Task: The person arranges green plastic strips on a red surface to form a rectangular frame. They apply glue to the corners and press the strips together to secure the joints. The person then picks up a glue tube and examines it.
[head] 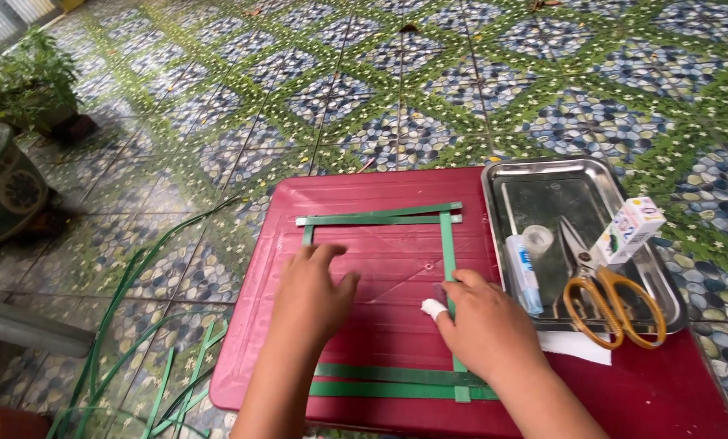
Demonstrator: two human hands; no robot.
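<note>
1. We work on a square frame of flat green strips laid out on the red worktop, with doubled strips across the top and bottom and single uprights at the sides, overlapped at the corners.
2. Our left hand lies flat and open inside the frame, fingers spread, seemingly pinning the left upright, which it hides, so the shape does not slide.
3. Our right hand presses on the right upright strip, fingers curled loosely on it; one fingertip wears a white wrap.
4. Just to the right sits a steel tray, keeping the tools together: orange-handled scissors, a glue tube, a small box and a tape roll.
5. Spare long green strips trail over the tiled floor at the left, near a potted plant.
</note>
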